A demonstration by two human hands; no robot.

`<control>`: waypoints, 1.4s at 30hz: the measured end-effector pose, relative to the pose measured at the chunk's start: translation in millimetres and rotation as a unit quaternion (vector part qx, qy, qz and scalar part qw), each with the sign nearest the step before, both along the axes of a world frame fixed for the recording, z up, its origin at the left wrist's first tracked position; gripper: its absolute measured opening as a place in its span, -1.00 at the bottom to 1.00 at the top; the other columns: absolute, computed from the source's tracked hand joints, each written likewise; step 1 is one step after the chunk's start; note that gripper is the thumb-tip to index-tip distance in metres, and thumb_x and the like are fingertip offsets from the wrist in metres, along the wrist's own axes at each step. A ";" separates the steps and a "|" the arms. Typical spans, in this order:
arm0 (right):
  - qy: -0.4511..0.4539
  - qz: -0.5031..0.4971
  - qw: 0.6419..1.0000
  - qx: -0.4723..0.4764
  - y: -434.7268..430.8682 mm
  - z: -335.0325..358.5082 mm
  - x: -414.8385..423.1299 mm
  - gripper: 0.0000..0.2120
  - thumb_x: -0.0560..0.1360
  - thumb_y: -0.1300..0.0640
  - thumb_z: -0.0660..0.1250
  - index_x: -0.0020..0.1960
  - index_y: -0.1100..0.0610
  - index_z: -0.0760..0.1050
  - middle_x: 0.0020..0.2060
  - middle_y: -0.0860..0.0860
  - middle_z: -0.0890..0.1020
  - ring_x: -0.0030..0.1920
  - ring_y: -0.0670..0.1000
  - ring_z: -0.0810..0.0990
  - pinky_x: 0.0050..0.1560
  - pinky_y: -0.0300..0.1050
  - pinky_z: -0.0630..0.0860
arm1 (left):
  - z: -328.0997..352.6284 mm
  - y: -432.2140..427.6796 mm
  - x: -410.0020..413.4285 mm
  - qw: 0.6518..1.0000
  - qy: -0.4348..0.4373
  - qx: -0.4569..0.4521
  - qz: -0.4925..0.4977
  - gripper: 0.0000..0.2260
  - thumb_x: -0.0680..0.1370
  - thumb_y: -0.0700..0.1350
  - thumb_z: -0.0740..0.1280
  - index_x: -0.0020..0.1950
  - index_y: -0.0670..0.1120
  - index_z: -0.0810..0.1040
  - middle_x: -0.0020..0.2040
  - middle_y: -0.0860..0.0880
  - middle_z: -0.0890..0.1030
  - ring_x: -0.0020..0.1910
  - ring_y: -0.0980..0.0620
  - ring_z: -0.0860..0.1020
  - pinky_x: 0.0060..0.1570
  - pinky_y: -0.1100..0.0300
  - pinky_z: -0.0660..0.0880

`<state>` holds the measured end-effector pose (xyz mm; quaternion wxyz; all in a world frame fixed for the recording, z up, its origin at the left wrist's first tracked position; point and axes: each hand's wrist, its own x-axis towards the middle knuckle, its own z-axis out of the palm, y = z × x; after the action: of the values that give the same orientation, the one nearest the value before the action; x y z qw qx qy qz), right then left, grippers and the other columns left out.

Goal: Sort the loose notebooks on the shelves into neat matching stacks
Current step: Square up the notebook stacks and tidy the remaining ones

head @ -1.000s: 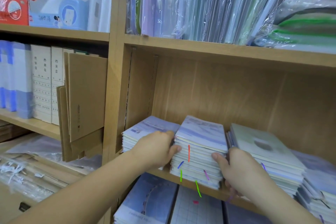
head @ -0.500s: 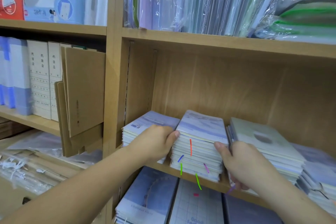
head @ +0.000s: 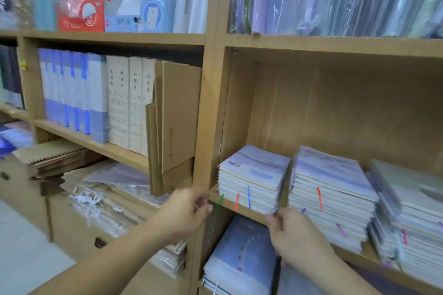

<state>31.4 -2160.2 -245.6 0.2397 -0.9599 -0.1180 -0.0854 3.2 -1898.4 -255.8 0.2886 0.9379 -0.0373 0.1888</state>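
Both hands are now sitting lower and further left than half a second ago: the left hand (head: 189, 211), which was pressing the middle stack, is hanging free in front of the shelf upright with fingers loosely curled on nothing, and the right hand (head: 291, 235) is touching the front lower corner of the left notebook stack (head: 251, 182) with fingers partly curled, gripping nothing. The wooden shelf (head: 239, 208) beyond the fingertips is holding three stacks of notebooks in view: that one, the middle notebook stack (head: 333, 189) just right of the right fingers, and a blurred grey-covered stack (head: 407, 218) further right.
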 end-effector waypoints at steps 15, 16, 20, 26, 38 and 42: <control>-0.068 -0.116 0.990 -0.050 36.4 0.6 -3.5 -0.72 0.66 -0.16 0.13 -0.05 0.04 0.32 0.02 0.03 0.66 0.11 0.17 0.64 -0.13 -0.02 0.41 | -17.8 -10.0 53.8 0.999 -0.039 -0.019 -0.006 -0.83 0.64 0.05 0.28 -0.05 -0.02 0.48 -0.28 0.08 0.55 -0.24 -0.02 0.54 -0.31 0.09 0.40; -0.068 -0.120 0.990 -0.043 37.0 0.9 -3.4 -0.72 0.66 -0.16 0.13 -0.06 0.04 0.32 0.01 0.03 0.66 0.10 0.17 0.64 -0.16 -0.03 0.37 | -19.6 -10.6 54.7 0.999 -0.044 -0.016 -0.006 -0.83 0.64 0.04 0.28 -0.07 -0.01 0.45 -0.27 0.07 0.56 -0.25 -0.02 0.54 -0.31 0.08 0.41; -0.066 -0.115 0.990 -0.047 37.6 -0.4 -1.6 -0.72 0.66 -0.15 0.14 -0.09 0.03 0.33 -0.02 0.02 0.64 0.09 0.15 0.62 -0.16 -0.05 0.33 | -25.2 -15.2 55.2 0.997 -0.068 -0.031 0.001 -0.87 0.64 0.02 0.29 -0.07 0.07 0.41 -0.34 0.12 0.49 -0.34 0.11 0.46 -0.41 0.27 0.25; -0.030 -0.092 0.995 -0.029 29.0 7.3 2.9 -0.58 0.63 -0.21 0.18 -0.26 0.06 0.31 -0.21 -0.01 0.55 0.04 0.14 0.61 -0.15 -0.05 0.37 | -14.3 -6.0 49.2 0.998 -0.025 -0.032 -0.041 -0.85 0.64 0.08 0.29 -0.05 0.04 0.52 -0.32 0.12 0.55 -0.32 0.15 0.49 -0.34 0.24 0.36; -0.013 -0.085 0.996 0.014 27.4 11.9 17.4 -0.63 0.60 -0.22 0.20 -0.20 0.05 0.42 -0.29 0.03 0.65 -0.25 0.16 0.68 -0.09 0.01 0.63 | 7.3 -5.1 54.2 0.999 -0.028 -0.017 -0.029 -0.86 0.67 0.06 0.27 0.02 0.02 0.52 -0.29 0.11 0.55 -0.34 0.15 0.49 -0.44 0.35 0.29; -0.018 -0.079 0.996 0.023 25.1 12.4 16.0 -0.61 0.59 -0.23 0.19 -0.20 0.06 0.45 -0.30 0.03 0.65 -0.26 0.15 0.68 -0.09 0.01 0.63 | 8.6 -5.3 52.7 0.999 -0.020 -0.012 -0.035 -0.83 0.67 0.08 0.26 0.11 0.01 0.53 -0.22 0.11 0.59 -0.27 0.14 0.55 -0.41 0.35 0.34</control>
<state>47.4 -2135.1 -233.2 0.2517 -0.9588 -0.0443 -0.1237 55.9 -1903.7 -247.2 0.3055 0.9286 -0.0733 0.1975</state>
